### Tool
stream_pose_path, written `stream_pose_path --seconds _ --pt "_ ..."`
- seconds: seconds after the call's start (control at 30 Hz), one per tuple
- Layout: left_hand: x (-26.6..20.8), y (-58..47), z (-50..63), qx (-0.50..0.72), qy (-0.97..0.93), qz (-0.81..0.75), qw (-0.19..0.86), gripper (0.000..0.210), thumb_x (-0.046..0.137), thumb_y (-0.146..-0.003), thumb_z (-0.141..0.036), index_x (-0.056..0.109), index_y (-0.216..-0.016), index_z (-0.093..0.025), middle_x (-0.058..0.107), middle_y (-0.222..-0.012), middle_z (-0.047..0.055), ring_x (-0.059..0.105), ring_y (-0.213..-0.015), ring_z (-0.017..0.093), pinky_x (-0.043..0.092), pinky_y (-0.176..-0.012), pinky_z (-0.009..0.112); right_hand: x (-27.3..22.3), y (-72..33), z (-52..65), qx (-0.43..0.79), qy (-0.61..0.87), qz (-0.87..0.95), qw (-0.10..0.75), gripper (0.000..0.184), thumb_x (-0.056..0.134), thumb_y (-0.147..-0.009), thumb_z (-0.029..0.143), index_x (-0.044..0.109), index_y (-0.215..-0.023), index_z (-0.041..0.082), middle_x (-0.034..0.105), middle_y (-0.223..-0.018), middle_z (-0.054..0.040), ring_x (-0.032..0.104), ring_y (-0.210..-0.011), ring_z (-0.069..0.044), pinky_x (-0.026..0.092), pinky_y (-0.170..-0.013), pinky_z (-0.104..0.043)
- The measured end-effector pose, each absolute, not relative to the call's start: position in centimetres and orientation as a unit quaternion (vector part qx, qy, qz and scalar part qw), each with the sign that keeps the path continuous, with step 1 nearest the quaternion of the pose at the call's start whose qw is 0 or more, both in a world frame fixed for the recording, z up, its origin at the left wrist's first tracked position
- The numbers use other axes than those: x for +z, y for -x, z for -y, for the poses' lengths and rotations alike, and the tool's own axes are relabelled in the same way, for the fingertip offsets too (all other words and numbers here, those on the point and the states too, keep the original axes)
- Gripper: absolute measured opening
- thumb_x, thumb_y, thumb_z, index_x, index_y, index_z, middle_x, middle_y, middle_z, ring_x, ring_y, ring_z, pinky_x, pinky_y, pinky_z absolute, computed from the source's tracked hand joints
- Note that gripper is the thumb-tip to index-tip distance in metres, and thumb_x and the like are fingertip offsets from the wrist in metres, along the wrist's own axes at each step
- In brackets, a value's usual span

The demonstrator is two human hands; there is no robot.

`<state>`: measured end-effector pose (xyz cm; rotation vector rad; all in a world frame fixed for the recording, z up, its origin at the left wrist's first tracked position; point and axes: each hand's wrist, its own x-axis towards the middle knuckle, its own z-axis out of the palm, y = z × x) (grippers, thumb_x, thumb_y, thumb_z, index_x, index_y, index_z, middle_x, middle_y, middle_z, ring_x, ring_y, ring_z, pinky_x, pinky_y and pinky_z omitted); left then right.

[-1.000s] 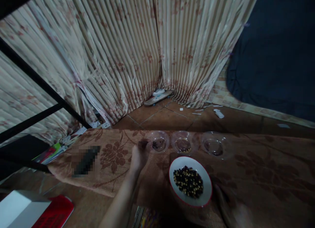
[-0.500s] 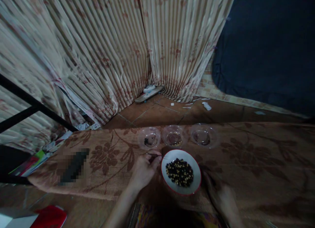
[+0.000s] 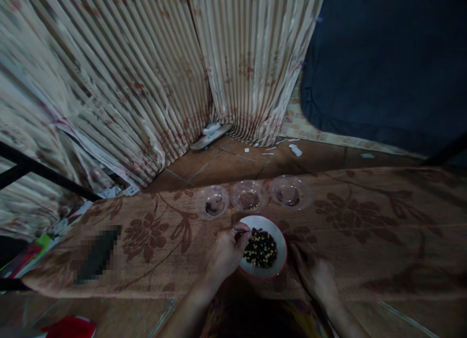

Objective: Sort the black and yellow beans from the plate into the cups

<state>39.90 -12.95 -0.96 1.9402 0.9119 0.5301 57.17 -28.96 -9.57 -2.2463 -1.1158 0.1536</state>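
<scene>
My left hand (image 3: 228, 253) is over the left rim of a white bowl (image 3: 280, 238) with a red edge. Its fingers are pinched on thin tweezers (image 3: 240, 230), whose tip is hard to make out. Black and yellowish beans (image 3: 260, 248) lie mixed in the bowl. To the right of the bowl my right hand (image 3: 315, 275) rests low and blurred, its fingers seemingly stretched toward the rim. Behind the bowl stand a clear plastic cup (image 3: 197, 202) with a few black beans, another clear cup (image 3: 239, 186) with a few yellowish ones, and a third clear cup (image 3: 306, 189).
A brown flowered cloth (image 3: 365, 250) covers the long table. A pixelated dark object (image 3: 97, 255) lies at its left. Beyond are striped curtains (image 3: 146, 85), a skateboard (image 3: 211, 137) and scraps on the tiled floor (image 3: 226, 160). Black metal bars (image 3: 54, 175) border the left.
My left hand has moved over the bowl's left rim with the tweezers, nearer the beans. The view has shifted slightly; my right hand stays beside the bowl.
</scene>
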Motion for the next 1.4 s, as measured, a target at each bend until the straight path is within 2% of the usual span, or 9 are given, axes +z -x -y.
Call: stream_pose_path --seconds 0.3,0.73,1.4 --pt "-1.1 -40.5 13.2 0.207 -0.795 -0.348 0.452 0.016 0.053 -0.087 -0.026 0.068 -0.085 -0.021 0.072 -0.084 0.001 0.067 -0.074 0.015 0.049 -0.062 0.019 -9.5 -57.2 29.0 0.080 0.847 0.420 0.316 0.040 0.037 -0.094 0.045 0.069 -0.102 0.023 0.072 -0.103 -0.0052 0.070 -0.088 -0.020 0.052 -0.074 -0.029" --pt "-2.2 -40.8 13.2 0.206 -0.800 -0.338 0.450 0.015 0.053 -0.087 -0.026 0.067 -0.090 -0.021 0.073 -0.085 0.002 0.069 -0.072 0.015 0.051 -0.062 0.019 -9.2 -57.1 29.0 0.081 0.847 0.420 0.316 0.039 0.037 -0.095 0.045 0.068 -0.102 0.024 0.072 -0.102 -0.0043 0.070 -0.087 -0.020 0.052 -0.074 -0.029" --pt "-2.3 -40.7 13.3 0.223 -0.770 -0.351 0.485 0.017 0.054 -0.087 -0.029 0.068 -0.084 -0.019 0.069 -0.075 0.001 0.066 -0.066 0.013 0.049 -0.060 0.019 -9.5 -57.2 29.1 0.085 0.849 0.423 0.304 0.040 0.035 -0.095 0.046 0.068 -0.102 0.024 0.071 -0.105 -0.0040 0.070 -0.089 -0.020 0.052 -0.074 -0.028"
